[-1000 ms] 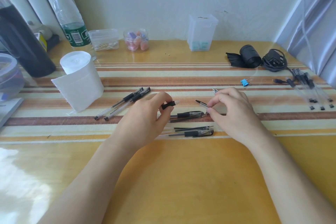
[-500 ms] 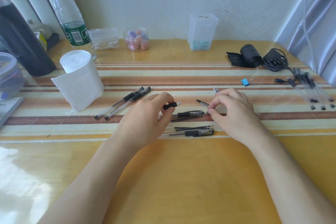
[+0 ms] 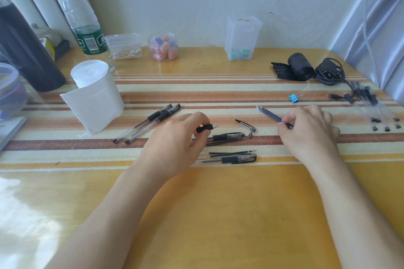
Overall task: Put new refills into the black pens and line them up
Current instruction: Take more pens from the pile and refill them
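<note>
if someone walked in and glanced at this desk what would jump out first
Two bare hands work mid-table over scattered pen parts: the left hand holds a pen barrel by its black end, and the right hand pinches a bundle of refills. Between them lie a loose cap and two capped pens with loose refills beside them. A white tissue roll stands at the left, with two finished pens beside it.

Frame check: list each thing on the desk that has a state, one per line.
left hand: closed on pen barrel, tip end open
right hand: pinching refills
pen cap: off, lying on the table
two pens: capped, side by side
water bottle: upright, almost empty
blue binder clip: lying loose
</note>
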